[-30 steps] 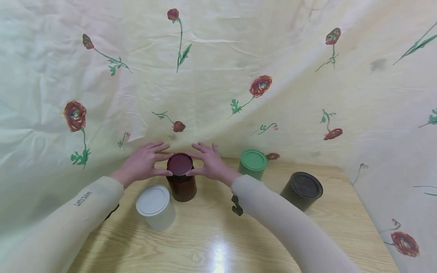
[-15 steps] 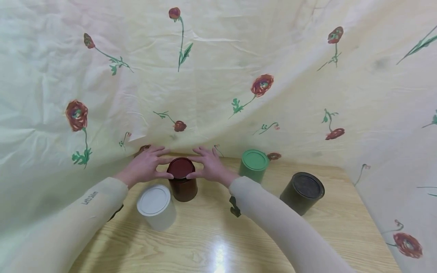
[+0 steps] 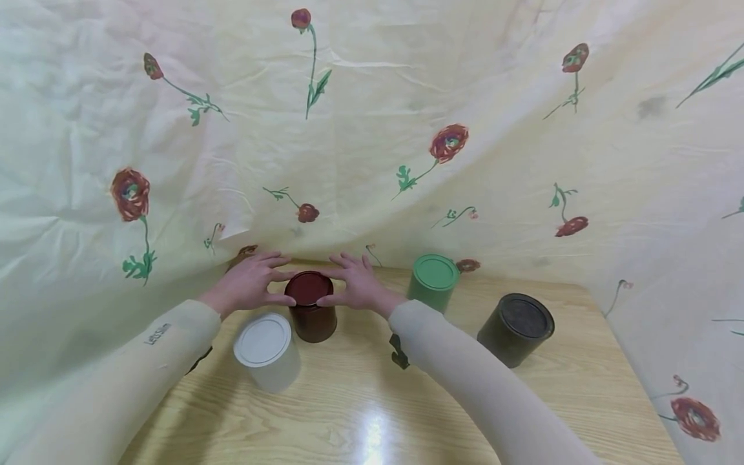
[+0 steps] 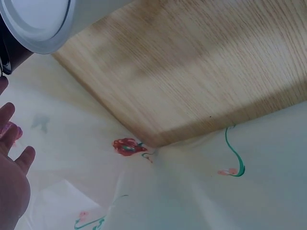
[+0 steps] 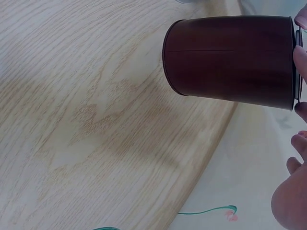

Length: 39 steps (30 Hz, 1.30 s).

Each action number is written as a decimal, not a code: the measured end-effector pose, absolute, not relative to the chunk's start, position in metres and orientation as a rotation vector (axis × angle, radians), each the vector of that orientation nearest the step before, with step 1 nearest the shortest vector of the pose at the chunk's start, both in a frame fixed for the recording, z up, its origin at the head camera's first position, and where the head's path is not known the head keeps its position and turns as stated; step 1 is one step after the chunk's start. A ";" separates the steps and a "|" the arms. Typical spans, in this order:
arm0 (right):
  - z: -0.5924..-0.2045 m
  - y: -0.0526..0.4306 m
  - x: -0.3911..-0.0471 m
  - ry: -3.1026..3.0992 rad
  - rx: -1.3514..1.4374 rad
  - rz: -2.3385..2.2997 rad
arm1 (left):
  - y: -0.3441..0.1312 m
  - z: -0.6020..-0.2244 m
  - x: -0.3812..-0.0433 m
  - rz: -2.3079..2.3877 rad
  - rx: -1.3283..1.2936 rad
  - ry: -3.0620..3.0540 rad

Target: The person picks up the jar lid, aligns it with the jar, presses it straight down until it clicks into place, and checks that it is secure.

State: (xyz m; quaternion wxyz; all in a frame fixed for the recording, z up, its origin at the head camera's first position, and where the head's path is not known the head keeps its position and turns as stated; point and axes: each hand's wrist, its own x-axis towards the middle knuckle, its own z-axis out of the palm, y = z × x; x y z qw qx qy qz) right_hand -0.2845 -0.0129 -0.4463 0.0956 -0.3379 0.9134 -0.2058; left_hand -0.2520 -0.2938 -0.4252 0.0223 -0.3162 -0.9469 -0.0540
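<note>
A dark red lid [image 3: 309,288] sits on the mouth of a dark red can [image 3: 315,325], which stands upright near the back of the table. My left hand [image 3: 250,283] has its thumb and forefinger at the lid's left edge, the other fingers spread. From the opposite side, my right hand [image 3: 363,285] holds the lid's edge between thumb and forefinger. In the right wrist view the lid's edge [image 5: 299,91] shows just past the can's rim, with fingertips on it. The left wrist view catches only part of the left hand [image 4: 12,187].
A white lidded can [image 3: 264,342] stands close in front of the red can, below my left wrist. To the right are a green lidded can [image 3: 434,274] and a black lidded can [image 3: 517,326]. Flowered cloth [image 3: 360,161] hangs behind the wooden table [image 3: 325,413].
The lid, held slightly raised over the red can with a dark gap beneath, has come down onto its mouth. Both hands have lowered with it and stay at its edges.
</note>
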 end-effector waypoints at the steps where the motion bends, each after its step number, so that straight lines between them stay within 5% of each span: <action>1: -0.446 -0.013 -0.284 2.705 -0.999 -0.607 | -0.294 -0.425 -0.252 -0.166 -0.980 -2.938; 39: -0.448 -0.011 -0.288 2.773 -1.071 -0.353 | -0.293 -0.424 -0.256 -0.018 -0.964 -2.994</action>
